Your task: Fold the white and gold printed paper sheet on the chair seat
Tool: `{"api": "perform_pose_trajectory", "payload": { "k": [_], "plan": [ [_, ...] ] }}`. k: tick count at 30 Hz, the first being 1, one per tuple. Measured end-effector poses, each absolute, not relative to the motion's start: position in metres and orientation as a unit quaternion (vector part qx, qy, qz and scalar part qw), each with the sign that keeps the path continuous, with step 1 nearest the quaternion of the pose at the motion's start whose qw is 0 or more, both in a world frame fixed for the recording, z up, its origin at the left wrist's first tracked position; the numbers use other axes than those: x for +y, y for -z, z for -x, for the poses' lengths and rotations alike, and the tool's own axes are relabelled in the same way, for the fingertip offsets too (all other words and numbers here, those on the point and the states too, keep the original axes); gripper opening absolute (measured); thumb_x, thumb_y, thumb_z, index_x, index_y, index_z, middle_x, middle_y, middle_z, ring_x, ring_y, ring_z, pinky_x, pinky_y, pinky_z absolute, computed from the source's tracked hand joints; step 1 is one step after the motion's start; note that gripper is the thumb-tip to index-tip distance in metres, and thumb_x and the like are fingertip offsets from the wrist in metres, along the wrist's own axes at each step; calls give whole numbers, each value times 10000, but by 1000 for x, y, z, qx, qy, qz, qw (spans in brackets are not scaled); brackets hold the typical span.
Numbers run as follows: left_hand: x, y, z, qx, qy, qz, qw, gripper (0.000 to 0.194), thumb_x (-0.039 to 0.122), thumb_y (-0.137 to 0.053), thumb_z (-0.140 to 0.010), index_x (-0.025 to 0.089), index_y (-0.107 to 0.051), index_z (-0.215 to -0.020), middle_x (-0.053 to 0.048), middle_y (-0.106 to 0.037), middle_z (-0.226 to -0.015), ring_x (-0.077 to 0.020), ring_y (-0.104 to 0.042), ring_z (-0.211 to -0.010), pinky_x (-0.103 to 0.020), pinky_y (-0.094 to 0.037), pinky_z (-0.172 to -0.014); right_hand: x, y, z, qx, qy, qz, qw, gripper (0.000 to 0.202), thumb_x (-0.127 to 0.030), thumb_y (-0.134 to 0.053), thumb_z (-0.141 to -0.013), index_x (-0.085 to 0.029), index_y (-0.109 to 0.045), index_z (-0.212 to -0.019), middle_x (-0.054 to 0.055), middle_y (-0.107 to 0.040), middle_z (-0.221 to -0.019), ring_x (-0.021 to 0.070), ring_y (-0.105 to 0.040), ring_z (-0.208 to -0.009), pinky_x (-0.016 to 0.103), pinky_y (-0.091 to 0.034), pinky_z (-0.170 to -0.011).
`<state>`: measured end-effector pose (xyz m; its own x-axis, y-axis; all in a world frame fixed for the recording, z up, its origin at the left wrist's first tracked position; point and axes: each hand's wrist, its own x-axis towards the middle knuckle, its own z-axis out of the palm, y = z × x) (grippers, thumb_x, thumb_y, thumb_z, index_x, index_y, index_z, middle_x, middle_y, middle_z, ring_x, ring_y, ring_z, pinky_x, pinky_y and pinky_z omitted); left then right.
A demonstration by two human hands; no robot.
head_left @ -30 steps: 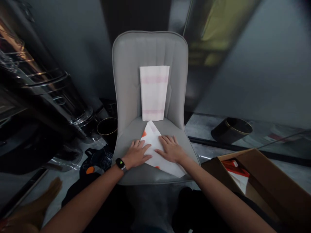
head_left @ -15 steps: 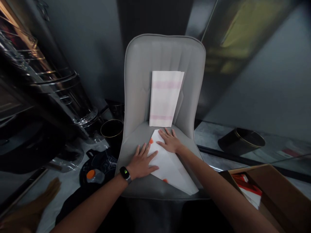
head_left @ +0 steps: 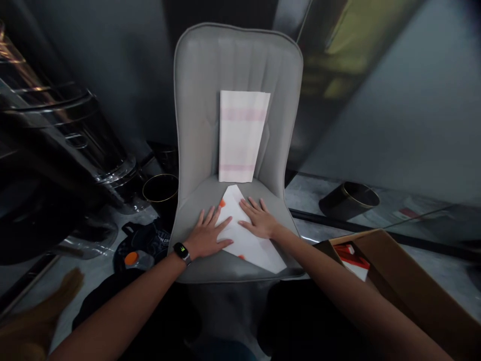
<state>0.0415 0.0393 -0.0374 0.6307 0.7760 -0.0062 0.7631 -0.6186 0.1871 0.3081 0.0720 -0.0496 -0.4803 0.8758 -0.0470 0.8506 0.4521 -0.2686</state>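
A folded white sheet of paper (head_left: 244,230), with small orange marks along its left side, lies on the seat of a grey padded chair (head_left: 199,125). My left hand (head_left: 206,235) rests on the paper's left edge with its fingers spread, a smartwatch (head_left: 182,251) on the wrist. On the right edge of the same paper, my right hand (head_left: 260,219) lies flat, fingers apart. Just behind, a folded stack of white paper (head_left: 240,138) with pale pink bands leans against the chair's backrest. Neither hand touches that stack.
At right on the floor is an open cardboard box (head_left: 406,281) holding a red-and-white item (head_left: 355,263). Dark bins (head_left: 160,193) stand left and right of the chair. A dark bag (head_left: 145,238) with an orange-capped bottle (head_left: 137,259) sits at left, near shiny metal cylinders (head_left: 93,130).
My right hand has slid down the paper's right edge, so the top tip is now uncovered. The left hand stays at the left edge. The whole view has shifted slightly.
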Motion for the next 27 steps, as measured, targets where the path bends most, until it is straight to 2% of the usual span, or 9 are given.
{"api": "perform_pose_trajectory", "payload": {
  "k": [9,13,16,19,21,24,27],
  "plan": [
    [39,32,-43,442,-36,-889,111,779,696,-561,-922,332,-379,-1586,-124,-171,-1717,-415,-137,-1570,-650,-102,-1225,52,45,-306,-838,-140,524,57,874,-753,-231,-992,-207,-109,-1663,82,-175,-1707,335,-61,-1587,623,0,-1260],
    [43,22,-44,452,-21,-883,121,785,702,-593,-898,319,-424,-1562,-136,-255,-1688,-413,-203,-1551,-649,-148,-1215,52,42,-306,-831,-177,524,58,911,-760,-323,-973,-183,-157,-1658,111,-176,-1705,339,-64,-1586,618,-7,-1262],
    [48,18,-46,446,-18,-888,110,825,731,-591,-881,284,-437,-1558,-164,-291,-1666,-417,-240,-1533,-663,-150,-1207,43,34,-319,-804,-215,545,101,828,-667,-362,-1006,-150,-233,-1641,141,-225,-1694,329,-170,-1575,590,-128,-1266],
    [54,20,-43,431,-11,-896,105,881,756,-568,-880,278,-373,-1593,-163,-250,-1685,-422,-225,-1538,-680,-96,-1213,14,25,-340,-790,-223,553,141,669,-529,-379,-1039,-157,-366,-1594,154,-380,-1635,289,-357,-1514,506,-281,-1244],
    [58,23,-39,424,-1,-901,96,881,748,-551,-896,273,-339,-1608,-163,-212,-1699,-426,-206,-1547,-685,-73,-1214,-13,22,-351,-789,-217,557,141,613,-511,-362,-1053,-208,-397,-1585,124,-416,-1620,283,-363,-1511,516,-299,-1236],
    [57,22,-35,414,-9,-907,72,868,733,-542,-912,248,-346,-1606,-168,-173,-1709,-443,-147,-1559,-686,-77,-1217,-51,27,-353,-812,-179,544,116,662,-573,-316,-1060,-249,-275,-1635,81,-350,-1656,304,-221,-1564,597,-198,-1256],
    [38,15,-44,374,-48,-925,51,786,683,-494,-966,243,-353,-1602,-155,-144,-1717,-408,-107,-1575,-649,-95,-1238,-72,44,-347,-835,-130,526,89,846,-690,-339,-1014,-199,-102,-1661,113,-284,-1675,352,-148,-1573,661,-116,-1247]
  ]
}}
